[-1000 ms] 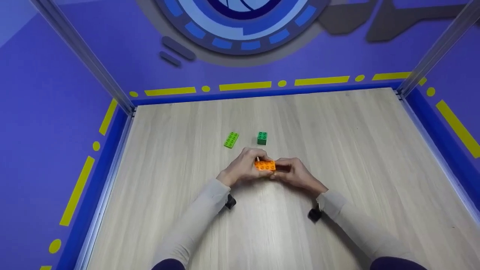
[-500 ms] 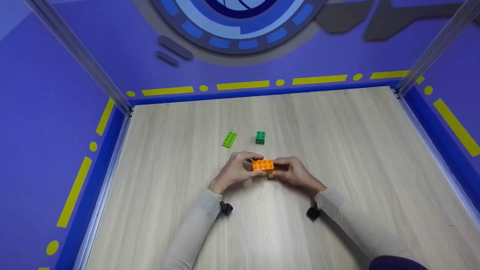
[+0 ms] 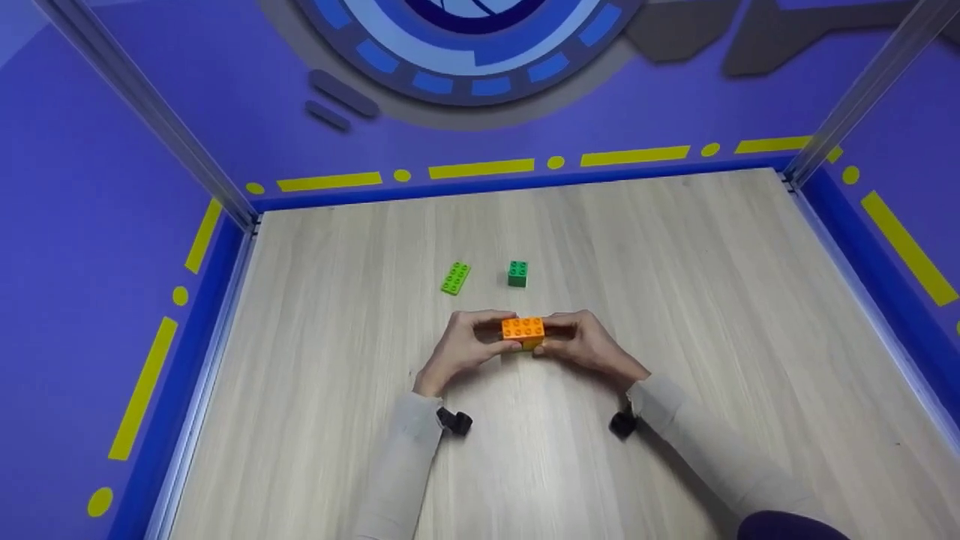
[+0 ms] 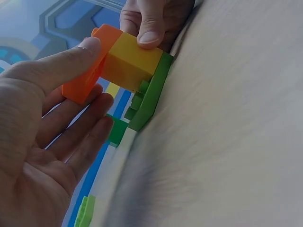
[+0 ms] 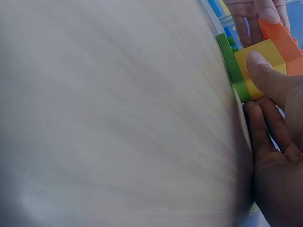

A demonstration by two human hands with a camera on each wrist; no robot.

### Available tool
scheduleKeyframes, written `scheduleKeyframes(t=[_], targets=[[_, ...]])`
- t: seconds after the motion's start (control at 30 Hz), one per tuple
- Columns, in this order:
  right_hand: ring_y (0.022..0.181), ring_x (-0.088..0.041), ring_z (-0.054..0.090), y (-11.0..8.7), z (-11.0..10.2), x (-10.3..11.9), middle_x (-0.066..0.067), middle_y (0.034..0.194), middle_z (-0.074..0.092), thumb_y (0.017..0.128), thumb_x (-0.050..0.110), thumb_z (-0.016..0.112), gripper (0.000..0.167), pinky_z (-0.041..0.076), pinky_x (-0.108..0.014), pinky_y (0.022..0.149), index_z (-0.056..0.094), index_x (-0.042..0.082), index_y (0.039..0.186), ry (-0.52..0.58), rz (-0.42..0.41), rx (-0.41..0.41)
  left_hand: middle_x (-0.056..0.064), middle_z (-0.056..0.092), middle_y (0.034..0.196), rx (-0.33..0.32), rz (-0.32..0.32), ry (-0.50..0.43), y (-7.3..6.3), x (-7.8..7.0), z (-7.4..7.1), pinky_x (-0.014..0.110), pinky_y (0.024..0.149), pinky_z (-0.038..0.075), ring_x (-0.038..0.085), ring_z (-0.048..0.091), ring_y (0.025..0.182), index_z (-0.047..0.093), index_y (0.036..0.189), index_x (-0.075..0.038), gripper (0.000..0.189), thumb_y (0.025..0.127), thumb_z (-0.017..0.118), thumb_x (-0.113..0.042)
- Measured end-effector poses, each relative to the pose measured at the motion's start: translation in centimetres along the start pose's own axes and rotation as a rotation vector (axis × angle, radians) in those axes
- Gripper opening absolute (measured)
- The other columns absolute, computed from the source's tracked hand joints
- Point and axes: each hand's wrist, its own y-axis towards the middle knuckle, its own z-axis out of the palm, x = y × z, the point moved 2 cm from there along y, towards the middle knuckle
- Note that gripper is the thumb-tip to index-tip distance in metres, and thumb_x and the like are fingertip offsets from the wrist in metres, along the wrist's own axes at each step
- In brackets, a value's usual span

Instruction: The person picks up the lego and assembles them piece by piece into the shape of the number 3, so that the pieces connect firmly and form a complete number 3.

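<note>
An orange 2x4 toy brick [image 3: 523, 328] sits on a yellow brick [image 4: 132, 61], which stands on a green studded plate [image 4: 151, 97]. The orange brick juts out past the yellow one toward my left hand [image 3: 457, 349]. That hand pinches the orange brick's overhanging end, thumb on the near side and fingertips beyond. From the other side, my right hand [image 3: 589, 346] grips the yellow brick, with its thumb [image 5: 265, 71] across the near face. The green plate is mostly hidden in the head view; in both wrist views it lies at the tabletop.
Farther back on the wooden table [image 3: 337, 300] lie a light green 2x4 plate [image 3: 455, 278] and a dark green 2x2 brick [image 3: 517, 274]. Blue-purple panels [image 3: 420, 142] with yellow markings wall the table at the back and sides.
My left hand has shifted left and loosened around the orange brick, showing more of its studs. The right hand has stayed nearly in place. The head view has drifted slightly.
</note>
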Motion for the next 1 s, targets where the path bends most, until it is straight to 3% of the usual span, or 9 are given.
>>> scheduleKeyframes(t=[0.27,0.47,0.77,1.0], targets=[[0.125,-0.03,0.069,-0.1,-0.1,0.2,-0.007,0.128,0.078,0.087,0.021,0.091,0.046,0.043,-0.056,0.119,0.077,0.013,0.13,0.007,0.021,-0.012,0.009,0.076,0.132,-0.004,-0.049,-0.119,-0.1,0.4,0.4,0.03,0.098,0.06,0.021,0.075,0.117,0.075,0.134,-0.008,0.049,0.089,0.089,-0.022],[0.123,-0.027,0.071,0.0,0.1,0.4,-0.006,0.129,0.077,0.088,0.023,0.09,0.048,0.049,-0.05,0.114,0.076,0.014,0.133,0.045,0.021,0.013,0.01,0.075,0.133,-0.011,-0.054,-0.096,-0.1,0.4,0.1,0.03,0.098,0.06,0.021,0.075,0.118,0.075,0.134,-0.009,0.048,0.09,0.089,-0.024],[0.12,-0.03,0.073,-0.3,0.0,0.6,-0.015,0.134,0.074,0.092,0.015,0.086,0.047,0.058,-0.027,0.099,0.073,0.008,0.137,0.111,0.072,0.048,0.01,0.075,0.133,0.007,-0.048,-0.062,-0.1,0.4,0.1,0.034,0.1,0.059,0.022,0.074,0.12,0.076,0.133,-0.011,0.048,0.09,0.089,-0.027],[0.118,-0.031,0.074,-0.5,-0.9,0.6,-0.015,0.131,0.075,0.094,0.015,0.083,0.041,0.059,-0.027,0.097,0.074,0.006,0.134,0.123,0.049,0.05,0.008,0.076,0.133,0.004,-0.066,-0.07,-0.2,0.4,-0.1,0.031,0.099,0.059,0.021,0.074,0.119,0.076,0.132,-0.012,0.046,0.09,0.089,-0.025]])
